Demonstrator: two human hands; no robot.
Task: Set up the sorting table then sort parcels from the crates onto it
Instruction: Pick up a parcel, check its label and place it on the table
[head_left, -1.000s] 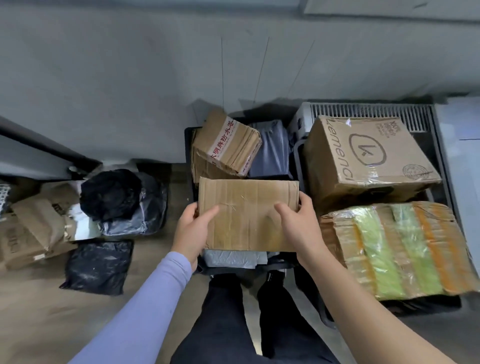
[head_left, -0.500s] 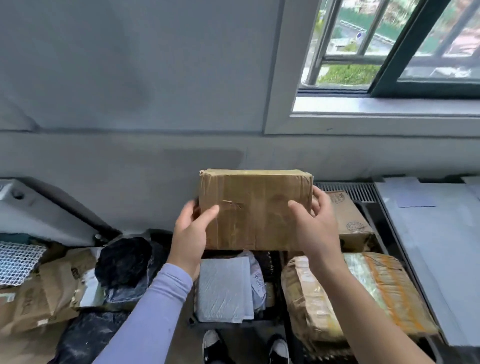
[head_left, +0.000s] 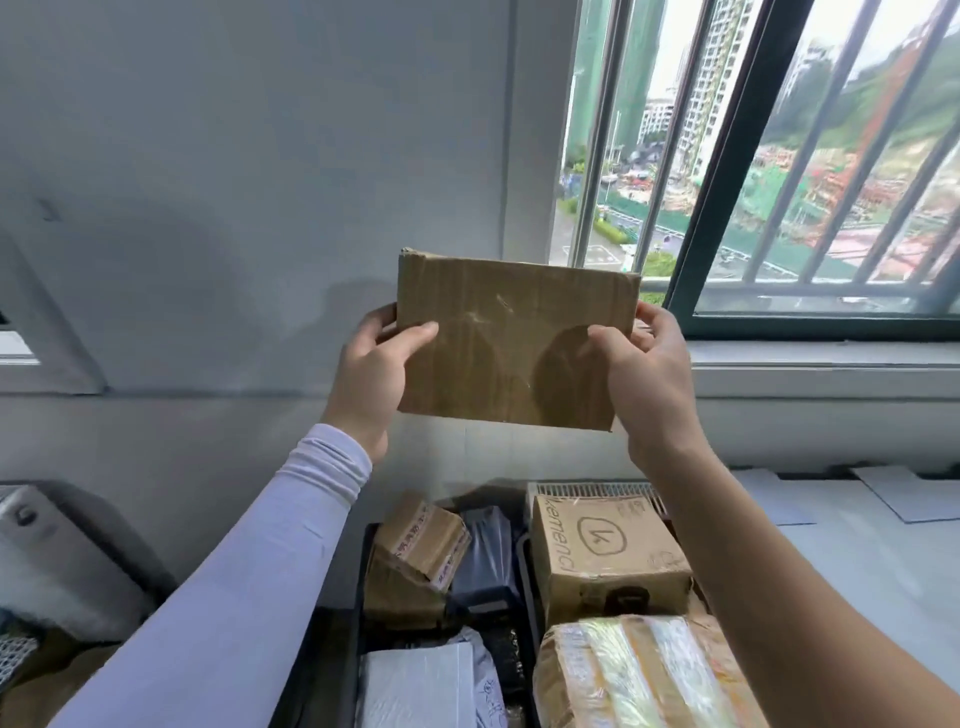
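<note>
Since a second ago, the flat cardboard parcel (head_left: 511, 340) has been raised from just above the crates to chest height, where it is now held against the wall and the barred window (head_left: 769, 156). It is gripped at its left edge by the left hand (head_left: 371, 374) and at its right edge by the right hand (head_left: 644, 374), with thumbs pressed on the near face and fingers (head_left: 655, 322) curled behind. Its brown surface is glossy with clear tape and creased, and one top corner is dented. Below, the black crate (head_left: 358, 613) is seen packed with a taped brown box (head_left: 421, 551), a dark plastic mailer (head_left: 485, 561) and a grey padded mailer (head_left: 415, 686). Beside it sit a printed carton (head_left: 608, 556) and a shiny film-wrapped bundle (head_left: 639, 675).
</note>
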